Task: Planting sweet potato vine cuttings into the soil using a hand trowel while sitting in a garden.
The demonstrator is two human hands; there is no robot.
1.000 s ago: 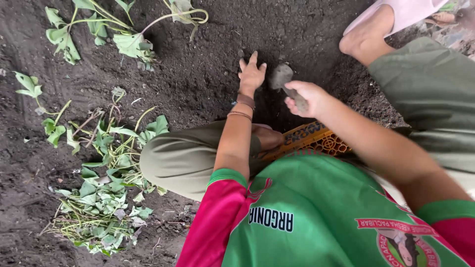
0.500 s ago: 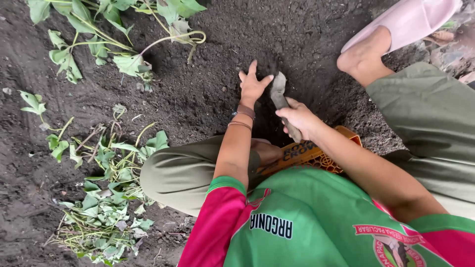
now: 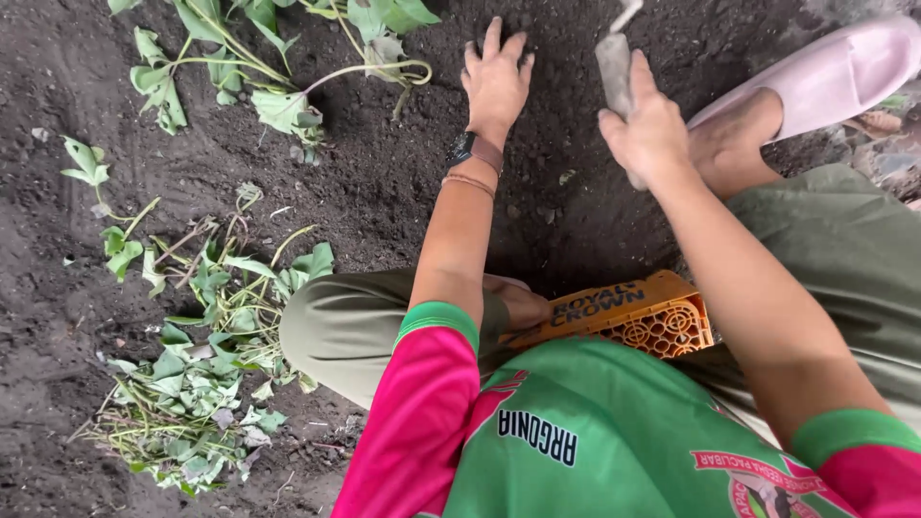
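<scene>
Here, left hand (image 3: 496,82) lay flat, fingers spread on soil (image 3: 384,182); right hand (image 3: 652,129) gripped trowel (image 3: 614,62), raised. Advised: keep blade clear of left fingers.

Single head view, worn on person's head, looking steeply down and forward over own torso. Close range: arms, knees fill lower frame; dark soil (image 3: 384,192) ahead. No second view.
</scene>
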